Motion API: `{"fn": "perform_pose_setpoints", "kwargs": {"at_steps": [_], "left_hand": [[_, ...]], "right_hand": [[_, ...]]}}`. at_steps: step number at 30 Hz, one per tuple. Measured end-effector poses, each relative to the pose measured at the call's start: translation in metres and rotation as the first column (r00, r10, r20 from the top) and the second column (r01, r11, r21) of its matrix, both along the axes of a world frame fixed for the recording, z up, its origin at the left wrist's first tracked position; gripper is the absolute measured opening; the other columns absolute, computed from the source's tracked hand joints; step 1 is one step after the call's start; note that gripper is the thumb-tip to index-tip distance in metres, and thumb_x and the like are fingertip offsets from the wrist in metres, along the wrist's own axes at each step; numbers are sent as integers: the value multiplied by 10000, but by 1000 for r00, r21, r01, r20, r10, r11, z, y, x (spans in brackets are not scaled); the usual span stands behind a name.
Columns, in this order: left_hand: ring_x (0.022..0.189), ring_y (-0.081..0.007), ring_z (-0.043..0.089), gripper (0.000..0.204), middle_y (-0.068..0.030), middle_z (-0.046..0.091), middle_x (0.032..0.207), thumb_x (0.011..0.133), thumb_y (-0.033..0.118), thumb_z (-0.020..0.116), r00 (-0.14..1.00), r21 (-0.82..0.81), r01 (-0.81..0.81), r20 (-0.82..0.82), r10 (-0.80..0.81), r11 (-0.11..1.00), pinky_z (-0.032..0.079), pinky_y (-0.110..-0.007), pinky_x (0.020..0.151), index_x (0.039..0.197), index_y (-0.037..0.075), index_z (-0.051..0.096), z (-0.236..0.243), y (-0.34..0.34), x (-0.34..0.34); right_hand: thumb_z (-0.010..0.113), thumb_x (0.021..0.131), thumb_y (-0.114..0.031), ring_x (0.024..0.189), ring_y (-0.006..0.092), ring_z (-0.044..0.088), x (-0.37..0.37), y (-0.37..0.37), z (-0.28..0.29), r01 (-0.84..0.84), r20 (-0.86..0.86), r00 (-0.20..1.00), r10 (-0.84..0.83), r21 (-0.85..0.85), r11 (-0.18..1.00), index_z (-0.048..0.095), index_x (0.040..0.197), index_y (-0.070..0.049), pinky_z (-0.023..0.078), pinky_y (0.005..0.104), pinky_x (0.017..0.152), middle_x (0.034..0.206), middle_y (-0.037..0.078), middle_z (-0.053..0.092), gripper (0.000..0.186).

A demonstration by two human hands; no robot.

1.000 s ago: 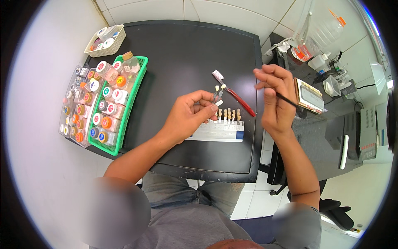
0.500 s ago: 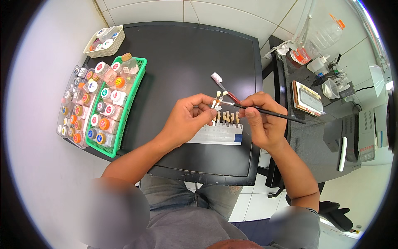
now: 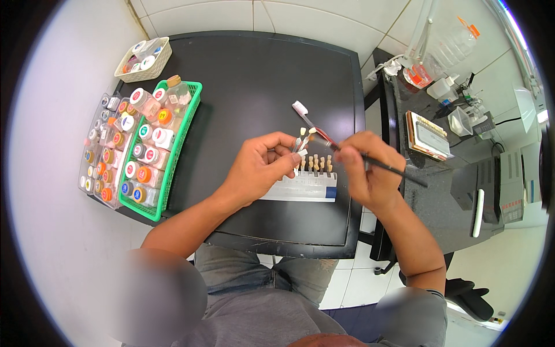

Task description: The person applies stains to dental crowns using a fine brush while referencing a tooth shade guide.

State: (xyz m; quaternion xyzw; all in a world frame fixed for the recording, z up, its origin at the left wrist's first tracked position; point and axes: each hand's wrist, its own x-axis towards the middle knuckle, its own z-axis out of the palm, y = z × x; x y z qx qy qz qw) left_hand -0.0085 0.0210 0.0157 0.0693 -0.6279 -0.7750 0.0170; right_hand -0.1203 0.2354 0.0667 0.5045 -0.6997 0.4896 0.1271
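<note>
Left hand (image 3: pixel 263 165): I pinch tooth-shaped tabs (image 3: pixel 302 132).
Right hand (image 3: pixel 373 170): I grip a brush (image 3: pixel 412 178), its tip near them.
Desk (image 3: pixel 260 87): toothbrush (image 3: pixel 308 120), shade guide (image 3: pixel 300 189).

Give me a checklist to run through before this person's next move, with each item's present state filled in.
1. Left hand pinches the tooth-shaped shade tabs, tips upright and uncovered: ok.
2. Right hand grips the black-handled brush, bristles toward the tabs: ok.
3. Brush tip touching a tab: cannot tell; they overlap or nearly so in this one view.
4. Shade guide holder resting on the black table: ok.
5. Red-handled toothbrush well out of the way: not ok; it lies just beyond the hands.
6. Green basket of jars apart from both hands: ok, off to the left.
</note>
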Motion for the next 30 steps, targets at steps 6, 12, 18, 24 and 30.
{"fn": "perform_pose_setpoints", "kwargs": {"at_steps": [6,12,18,24,30], "left_hand": [[750,-64,642,221,-15,707,904,1013,107,738,999,34,23,34,-24,999,459,-221,643,1207,3,755,4,0,0],[727,-60,618,198,-8,683,869,1010,116,733,998,133,53,38,-58,990,442,-221,630,1174,4,744,3,-2,-1],[731,-61,613,197,-8,678,867,1011,112,739,997,91,44,54,-49,995,446,-224,637,1175,2,745,3,-1,1],[736,-59,612,195,-5,680,868,1010,108,754,998,81,44,38,-47,996,449,-222,645,1177,7,750,0,0,1],[731,-55,616,190,-2,697,876,1007,111,762,998,70,45,35,-48,997,449,-218,647,1171,14,756,2,1,1]], "right_hand": [[797,956,-38,677,247,707,0,0,2,54,-2,999,-54,52,997,738,976,1,553,331,629,821,134,726,73],[784,981,-36,658,197,691,-3,1,-2,90,84,992,-89,-1,996,741,978,1,530,304,608,829,117,738,57],[756,1017,-46,632,171,673,-3,0,-4,54,17,998,-53,-35,998,732,994,9,524,295,590,781,115,717,64],[748,1027,-46,619,146,656,-1,0,-4,103,70,992,-106,37,994,738,977,12,511,282,584,778,81,716,77],[762,1007,-37,592,153,642,-1,-1,-3,92,78,993,-90,-19,996,754,986,11,494,288,565,763,99,699,53]]}}
